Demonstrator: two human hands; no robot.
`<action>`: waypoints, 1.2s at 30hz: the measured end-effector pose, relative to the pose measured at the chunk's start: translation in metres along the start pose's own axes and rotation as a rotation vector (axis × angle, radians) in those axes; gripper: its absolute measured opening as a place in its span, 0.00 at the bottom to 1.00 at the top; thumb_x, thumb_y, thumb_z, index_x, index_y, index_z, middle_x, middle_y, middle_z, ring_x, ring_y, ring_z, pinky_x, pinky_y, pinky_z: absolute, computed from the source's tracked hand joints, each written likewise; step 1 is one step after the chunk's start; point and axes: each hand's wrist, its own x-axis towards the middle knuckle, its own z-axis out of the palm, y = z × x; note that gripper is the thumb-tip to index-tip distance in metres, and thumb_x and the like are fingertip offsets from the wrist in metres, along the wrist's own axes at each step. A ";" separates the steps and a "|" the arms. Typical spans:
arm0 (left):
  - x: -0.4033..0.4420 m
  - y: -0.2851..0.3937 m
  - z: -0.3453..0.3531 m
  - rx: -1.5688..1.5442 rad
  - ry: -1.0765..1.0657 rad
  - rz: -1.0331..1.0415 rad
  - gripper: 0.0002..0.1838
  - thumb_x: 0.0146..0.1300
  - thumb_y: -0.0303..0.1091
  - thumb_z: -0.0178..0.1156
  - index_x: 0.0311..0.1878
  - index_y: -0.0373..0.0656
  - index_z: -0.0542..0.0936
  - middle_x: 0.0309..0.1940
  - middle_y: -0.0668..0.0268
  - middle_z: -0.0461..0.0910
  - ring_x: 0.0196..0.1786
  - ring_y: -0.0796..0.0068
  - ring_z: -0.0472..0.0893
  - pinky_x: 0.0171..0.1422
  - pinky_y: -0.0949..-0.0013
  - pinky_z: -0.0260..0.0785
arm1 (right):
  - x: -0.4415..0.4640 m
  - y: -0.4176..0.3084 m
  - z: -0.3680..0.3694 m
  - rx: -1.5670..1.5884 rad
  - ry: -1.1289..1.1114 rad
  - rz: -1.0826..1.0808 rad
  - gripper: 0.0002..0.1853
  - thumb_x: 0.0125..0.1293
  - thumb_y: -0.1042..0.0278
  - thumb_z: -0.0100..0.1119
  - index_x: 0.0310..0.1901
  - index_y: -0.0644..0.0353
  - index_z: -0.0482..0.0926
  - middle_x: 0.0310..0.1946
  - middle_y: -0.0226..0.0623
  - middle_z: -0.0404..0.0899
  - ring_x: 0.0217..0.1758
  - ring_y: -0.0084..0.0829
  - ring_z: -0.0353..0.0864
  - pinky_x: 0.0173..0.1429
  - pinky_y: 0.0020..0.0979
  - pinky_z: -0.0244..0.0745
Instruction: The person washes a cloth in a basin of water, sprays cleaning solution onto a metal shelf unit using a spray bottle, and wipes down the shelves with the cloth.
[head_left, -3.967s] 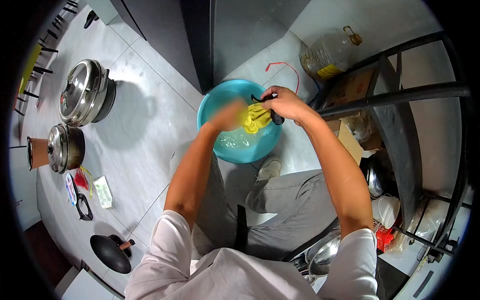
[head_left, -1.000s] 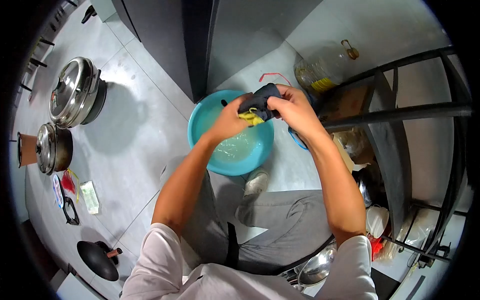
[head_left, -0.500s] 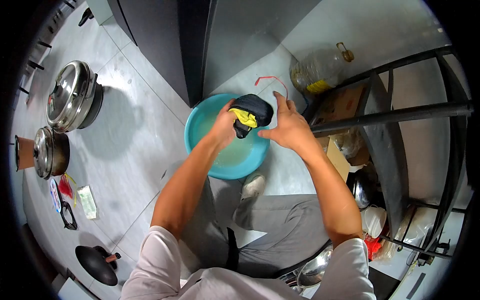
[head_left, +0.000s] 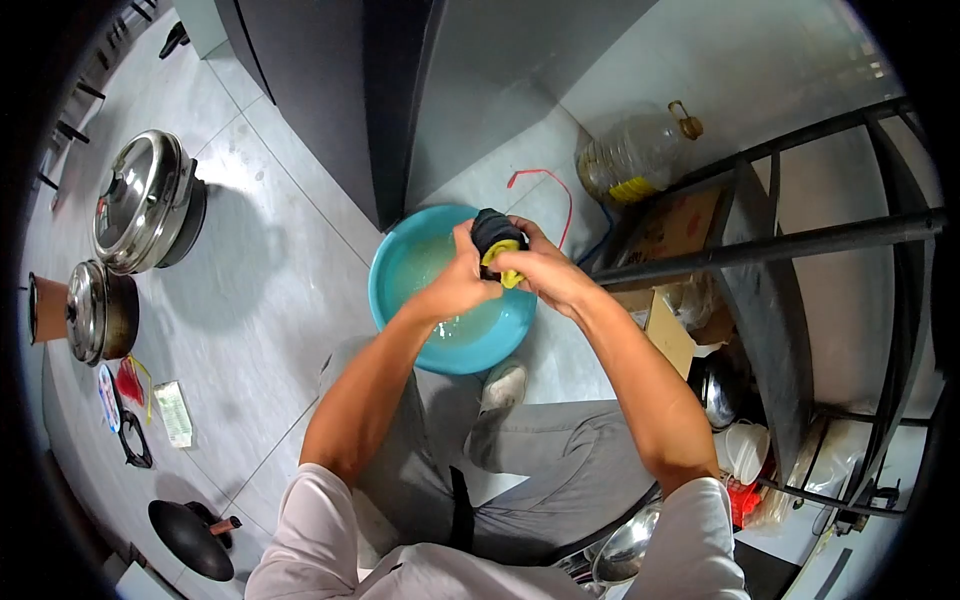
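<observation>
A bunched black and yellow cloth point(head_left: 497, 238) is held over the turquoise basin point(head_left: 385, 305), which contains cloudy water. My left hand point(head_left: 462, 280) is closed on the cloth's left side. On the other side, my right hand point(head_left: 548, 268) grips it too, with the thumb pressed against the yellow part. The fingers behind the cloth are partly hidden. Both hands are above the basin's right half, clear of the water.
A dark cabinet point(head_left: 330, 100) stands just behind the basin. To the right are a large plastic bottle point(head_left: 635, 155) and a black metal rack point(head_left: 770, 250). Lidded pots point(head_left: 145, 205), a wok point(head_left: 190, 540) and a paper slip point(head_left: 174, 414) lie on the floor at left.
My right hand has come in from the right and closed on the cloth, where it was open and apart before. The cloth has shifted slightly down, its yellow part now under my right thumb.
</observation>
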 end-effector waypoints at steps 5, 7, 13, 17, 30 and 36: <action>-0.005 0.001 0.027 0.067 0.199 0.244 0.65 0.46 0.27 0.82 0.79 0.44 0.44 0.68 0.48 0.70 0.68 0.55 0.76 0.72 0.56 0.69 | 0.009 0.008 0.003 -0.072 0.173 -0.050 0.40 0.48 0.75 0.65 0.66 0.67 0.64 0.42 0.41 0.79 0.43 0.31 0.81 0.45 0.32 0.77; -0.003 0.013 0.020 0.309 0.214 0.279 0.64 0.44 0.28 0.83 0.80 0.46 0.49 0.68 0.51 0.71 0.68 0.54 0.77 0.72 0.56 0.69 | 0.008 0.003 0.002 0.024 0.168 -0.043 0.29 0.47 0.77 0.60 0.56 0.64 0.70 0.36 0.36 0.77 0.38 0.27 0.77 0.41 0.31 0.74; -0.003 0.028 0.019 0.294 0.260 0.194 0.59 0.42 0.26 0.78 0.79 0.50 0.59 0.62 0.52 0.77 0.65 0.50 0.80 0.69 0.55 0.72 | 0.003 0.008 -0.001 0.113 0.091 -0.062 0.29 0.48 0.74 0.61 0.57 0.61 0.71 0.38 0.35 0.76 0.43 0.28 0.75 0.49 0.30 0.70; 0.002 0.024 0.022 0.367 0.302 0.155 0.48 0.43 0.27 0.77 0.72 0.46 0.68 0.56 0.50 0.82 0.61 0.48 0.83 0.65 0.55 0.75 | -0.015 -0.001 0.001 0.198 0.017 0.072 0.32 0.57 0.62 0.65 0.64 0.55 0.68 0.51 0.37 0.76 0.56 0.33 0.74 0.62 0.45 0.69; 0.017 0.039 0.021 0.994 0.052 0.607 0.25 0.43 0.26 0.74 0.48 0.41 0.79 0.39 0.56 0.84 0.44 0.50 0.84 0.46 0.51 0.77 | -0.018 0.015 -0.060 0.631 -0.396 0.167 0.22 0.69 0.61 0.64 0.62 0.55 0.74 0.56 0.41 0.82 0.58 0.40 0.84 0.67 0.60 0.79; 0.037 0.086 0.014 1.271 -0.140 0.963 0.29 0.32 0.30 0.78 0.44 0.46 0.79 0.37 0.69 0.81 0.43 0.65 0.82 0.44 0.63 0.77 | -0.018 0.013 -0.070 0.645 -0.701 0.203 0.30 0.72 0.56 0.65 0.69 0.60 0.68 0.62 0.47 0.79 0.61 0.49 0.83 0.69 0.65 0.74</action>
